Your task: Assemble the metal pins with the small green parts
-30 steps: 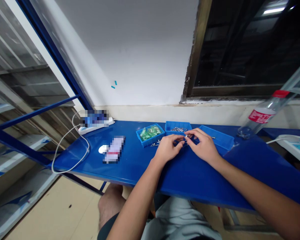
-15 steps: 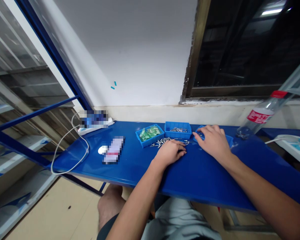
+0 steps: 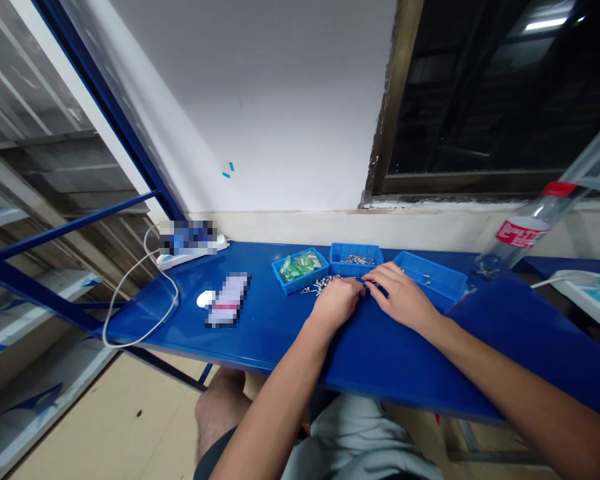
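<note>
Small silver pieces with thin stems, like blind rivets [image 3: 322, 285], lie in a loose pile on the blue table [image 3: 290, 333]. My left hand [image 3: 336, 303] rests at the right side of this pile, fingers curled and pressed together. Against its fingertips, my right hand [image 3: 403, 297] brings its thumb and fingers close together. Whatever either hand pinches is hidden. Behind them stands a blue tray [image 3: 356, 269] holding more rivets. To the right, another blue tray [image 3: 447, 288] contains a few small pieces. A third blue tray [image 3: 291, 288], on the left, holds green plastic bits [image 3: 300, 265].
A clear bottle [image 3: 510, 240] with a red cap stands at the right. On the left lie a blurred phone-like object [image 3: 229, 300], a white round item [image 3: 205, 299] and a power strip [image 3: 193, 257] with a white cable [image 3: 130, 345]. A wall [image 3: 280, 133] rises behind.
My right hand has moved left from over the right tray to my left fingertips, uncovering that tray. My left hand has stayed by the pile, its fingers drawn in a little.
</note>
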Demonstrator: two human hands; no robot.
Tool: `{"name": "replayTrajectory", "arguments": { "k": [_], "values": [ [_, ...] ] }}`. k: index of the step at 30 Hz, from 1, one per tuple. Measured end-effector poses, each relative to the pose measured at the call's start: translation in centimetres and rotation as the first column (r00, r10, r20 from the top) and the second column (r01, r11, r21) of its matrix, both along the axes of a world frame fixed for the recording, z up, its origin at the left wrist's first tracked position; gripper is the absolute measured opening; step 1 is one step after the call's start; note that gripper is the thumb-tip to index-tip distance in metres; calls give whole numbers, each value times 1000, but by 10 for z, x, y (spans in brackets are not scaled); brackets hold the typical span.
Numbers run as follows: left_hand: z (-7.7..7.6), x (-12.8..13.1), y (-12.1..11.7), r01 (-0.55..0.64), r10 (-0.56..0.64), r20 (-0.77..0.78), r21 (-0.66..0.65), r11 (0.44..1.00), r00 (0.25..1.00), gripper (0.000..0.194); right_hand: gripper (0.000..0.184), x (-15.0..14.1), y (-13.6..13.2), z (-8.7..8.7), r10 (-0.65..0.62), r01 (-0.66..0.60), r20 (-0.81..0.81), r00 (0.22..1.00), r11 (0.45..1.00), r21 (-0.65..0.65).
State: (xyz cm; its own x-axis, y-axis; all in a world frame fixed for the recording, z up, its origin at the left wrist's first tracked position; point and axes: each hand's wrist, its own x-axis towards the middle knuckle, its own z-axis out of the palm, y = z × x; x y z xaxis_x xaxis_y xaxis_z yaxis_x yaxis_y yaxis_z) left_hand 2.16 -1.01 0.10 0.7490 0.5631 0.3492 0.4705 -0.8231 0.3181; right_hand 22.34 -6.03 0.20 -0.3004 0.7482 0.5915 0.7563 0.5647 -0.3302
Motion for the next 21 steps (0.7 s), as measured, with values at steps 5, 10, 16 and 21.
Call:
{"name": "replayTrajectory", "arguments": {
  "k": [5, 10, 16, 21],
  "values": [
    [4, 1, -3, -25, 25, 22, -2, 1000, 999, 20, 33, 6, 6, -11, 60, -60, -14, 998, 996, -67],
    [8, 0, -6, -20, 20, 45, 13, 1000, 999, 18, 21, 8, 9, -16, 63, -63, 0, 998, 992, -107],
    [12, -1, -8, -46, 40, 159, 34, 998, 987, 17, 17, 5, 8, -11, 8, -10, -36, 999, 997, -75],
    [15, -1, -12, -103, 97, 260, 9, 995, 961, 27, 24, 0, 6, -12, -94, 73, -228, 969, 992, -103]
  ]
}}
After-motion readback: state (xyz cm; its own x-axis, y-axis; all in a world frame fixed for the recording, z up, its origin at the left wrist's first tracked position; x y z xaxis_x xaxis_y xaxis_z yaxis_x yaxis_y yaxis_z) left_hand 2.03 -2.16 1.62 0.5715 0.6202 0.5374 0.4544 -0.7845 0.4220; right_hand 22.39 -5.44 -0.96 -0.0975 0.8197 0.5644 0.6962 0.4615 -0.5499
